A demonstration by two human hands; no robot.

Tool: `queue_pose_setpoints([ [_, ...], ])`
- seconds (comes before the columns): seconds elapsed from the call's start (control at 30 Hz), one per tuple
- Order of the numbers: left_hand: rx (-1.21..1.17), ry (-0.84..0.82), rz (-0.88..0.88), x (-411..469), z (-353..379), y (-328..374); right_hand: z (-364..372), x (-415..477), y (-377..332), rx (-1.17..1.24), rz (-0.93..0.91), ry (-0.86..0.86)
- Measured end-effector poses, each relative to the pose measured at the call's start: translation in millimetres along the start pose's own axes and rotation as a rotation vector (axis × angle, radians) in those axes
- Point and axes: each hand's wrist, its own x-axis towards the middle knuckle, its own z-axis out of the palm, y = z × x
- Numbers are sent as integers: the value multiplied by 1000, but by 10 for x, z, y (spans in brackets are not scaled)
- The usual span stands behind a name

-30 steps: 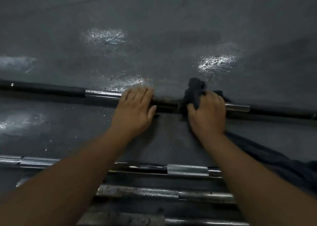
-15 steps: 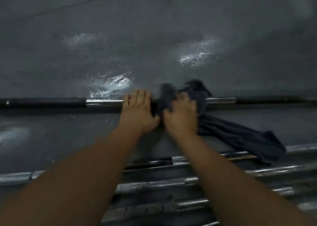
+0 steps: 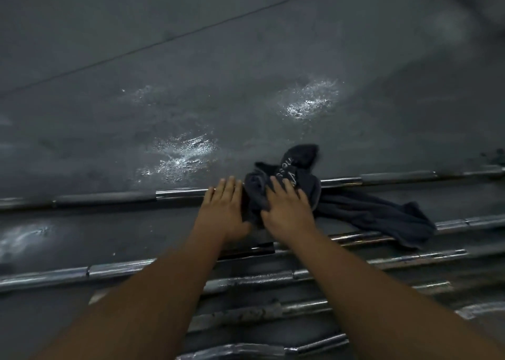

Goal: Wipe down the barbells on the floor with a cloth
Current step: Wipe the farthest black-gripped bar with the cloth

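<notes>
Both forearms reach forward, palms down. The left grip (image 3: 222, 209) lies flat, fingers straight, pressing the barbell (image 3: 109, 198). Just beside it, the right grip (image 3: 287, 212) presses the bunched cloth (image 3: 369, 212) onto the bar, fingers nearly straight. The bar's long axis runs left-right under both grips, on the floor (image 3: 246, 86).

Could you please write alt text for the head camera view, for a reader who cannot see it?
A person's right hand presses a dark cloth onto the farthest barbell on a grey floor, while the left hand rests flat on the same barbell. The cloth's loose end trails right across a nearer barbell, and further barbells lie closer still.
</notes>
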Motion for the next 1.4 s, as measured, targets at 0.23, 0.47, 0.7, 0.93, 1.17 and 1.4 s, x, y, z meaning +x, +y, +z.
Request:
queue_pose_setpoints([
  [0.23,27,11,-124,-744,-205,-50,-131,87,-415,120,141,-135],
  [0.47,11,-10,-311,-1425,-419,65,-87,176,-446,92,177,-214],
  [0.7,9,50,-278,-995,-459,-202,-33,245,-373,63,158,-152],
  [0.93,17,111,-159,-227,2,-508,190,249,-370,64,137,48],
  [1.17,34,367,-60,140,319,-801,276,453,-392,89,114,268],
  [1.4,-93,274,19,745,-376,-1087,-31,1078,-45,-33,-93,465],
])
